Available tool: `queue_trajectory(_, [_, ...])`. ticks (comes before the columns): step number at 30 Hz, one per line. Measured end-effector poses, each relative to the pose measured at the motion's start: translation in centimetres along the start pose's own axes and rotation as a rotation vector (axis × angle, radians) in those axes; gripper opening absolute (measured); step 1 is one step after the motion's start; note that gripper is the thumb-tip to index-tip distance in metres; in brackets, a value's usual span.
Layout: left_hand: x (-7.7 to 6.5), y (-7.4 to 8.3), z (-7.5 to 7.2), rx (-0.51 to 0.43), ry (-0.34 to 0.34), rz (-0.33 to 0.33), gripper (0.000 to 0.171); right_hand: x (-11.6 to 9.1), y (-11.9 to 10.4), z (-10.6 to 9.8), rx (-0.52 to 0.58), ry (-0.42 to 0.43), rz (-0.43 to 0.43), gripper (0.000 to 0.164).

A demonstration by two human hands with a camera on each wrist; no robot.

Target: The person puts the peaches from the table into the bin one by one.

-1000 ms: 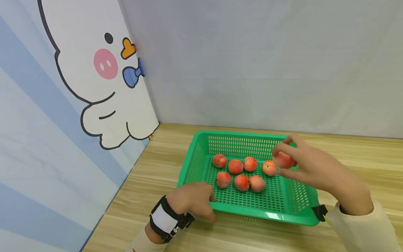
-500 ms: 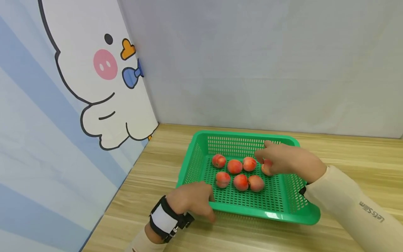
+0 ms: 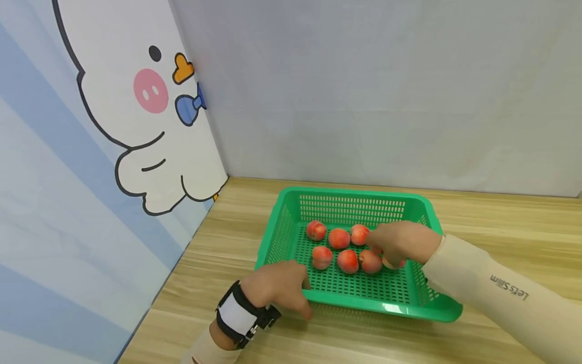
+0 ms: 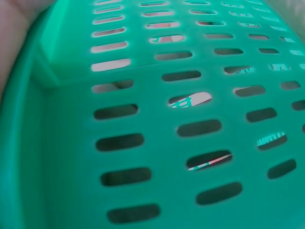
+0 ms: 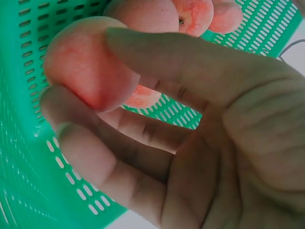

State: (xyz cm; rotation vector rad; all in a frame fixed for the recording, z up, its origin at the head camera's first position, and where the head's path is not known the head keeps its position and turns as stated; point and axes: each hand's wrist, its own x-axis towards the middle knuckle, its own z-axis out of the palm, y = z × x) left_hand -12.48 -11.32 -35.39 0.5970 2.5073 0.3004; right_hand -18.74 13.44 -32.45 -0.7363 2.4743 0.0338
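My left hand (image 3: 279, 288) holds the near-left rim of a green slotted plastic basket (image 3: 354, 302), fingers over the edge and thumb outside. In the left wrist view, basket wall (image 4: 66, 157) fills most of the picture, with a bit of the hand (image 4: 12, 36) at upper left. Inside the basket's right part, my right hand (image 3: 404, 240) pinches a peach (image 5: 88, 67) between thumb and fingers. Several more peaches lie on the basket floor in two loose rows, among them one (image 3: 370, 262) just left of the hand and one (image 3: 322, 258) farther left.
The basket stands on a wood-grain table (image 3: 236, 217). Behind it rises a pale grey wall covering (image 3: 364, 91). On the left is a blue-and-white panel with a cartoon bird (image 3: 150, 126). A black-and-white strap (image 3: 238, 313) circles the left wrist.
My right hand, which held a peach above the basket's right side, has moved left and down into it, then nearer the front-row peaches. The left hand stays on the rim.
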Motion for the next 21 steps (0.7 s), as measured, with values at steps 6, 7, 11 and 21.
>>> queue_trajectory(6, [0.0,0.0,0.0,-0.004,0.005,0.000,0.024,0.1,0.2,0.0,0.038,-0.040,0.024,0.033])
queue_trajectory(7, [0.0,0.0,0.0,-0.005,0.006,0.000,0.024,0.0,0.2,0.0,0.049,-0.044,0.028,0.033])
queue_trajectory(11, [0.1,0.0,-0.1,0.000,0.009,0.002,0.025,-1.3,0.7,-0.6,0.100,-0.002,-0.019,0.031])
queue_trajectory(21, [-1.6,0.0,-2.3,0.026,0.031,0.065,0.056,-11.1,5.1,0.7,0.178,0.637,-0.069,0.040])
